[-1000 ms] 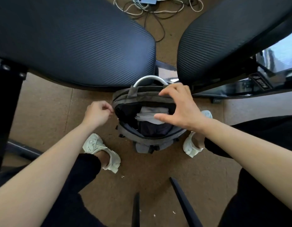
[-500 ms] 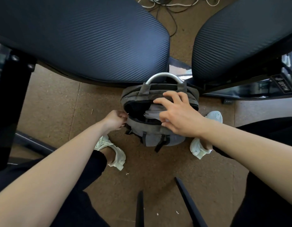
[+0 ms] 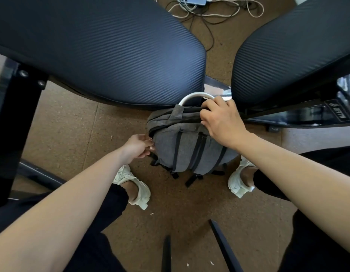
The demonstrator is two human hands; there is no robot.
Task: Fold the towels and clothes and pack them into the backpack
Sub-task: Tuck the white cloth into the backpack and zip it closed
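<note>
A grey backpack (image 3: 186,146) with black straps stands on the floor between my feet, its front panel facing up. The opening is pressed together and no folded cloth shows inside. My left hand (image 3: 139,145) pinches a small zipper pull at the bag's left side. My right hand (image 3: 221,117) grips the top edge of the bag at the right, fingers curled over the rim beside the silver handle (image 3: 191,96).
Two dark ribbed chair seats (image 3: 103,50) (image 3: 292,54) stand just behind the bag. Cables (image 3: 209,10) lie on the brown floor beyond. White shoes (image 3: 133,185) (image 3: 239,183) flank the bag. Black chair legs (image 3: 221,246) stick out near the bottom.
The bag was open with white folded cloth showing; my right hand moved from inside to the top rim and the opening is now pressed together. My left hand stays at the zipper.
</note>
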